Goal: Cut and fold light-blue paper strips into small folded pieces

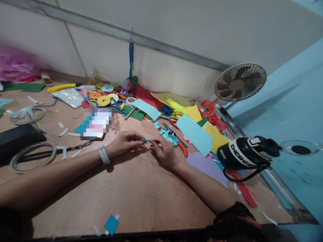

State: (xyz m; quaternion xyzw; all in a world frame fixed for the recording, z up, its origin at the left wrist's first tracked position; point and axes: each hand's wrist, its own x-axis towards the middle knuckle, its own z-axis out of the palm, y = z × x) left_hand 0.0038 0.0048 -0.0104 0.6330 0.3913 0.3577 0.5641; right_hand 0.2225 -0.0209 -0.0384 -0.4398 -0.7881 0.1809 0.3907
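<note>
Between my two hands, above the middle of the table, is a small teal piece, apparently paper. My left hand, with a pale watch on its wrist, pinches its left end. On the right side my right hand pinches the other end, fingertips close to those of the left. The piece is too small to make out its folds. Just beyond my right hand lie light blue paper scraps and orange-handled scissors. A phone with a blurred screen rests beyond my left wrist.
Light blue sheets and a purple sheet lie at right, near a black bottle and a fan. Tape rolls and a black case are at left. Colourful paper discs pile up at the back.
</note>
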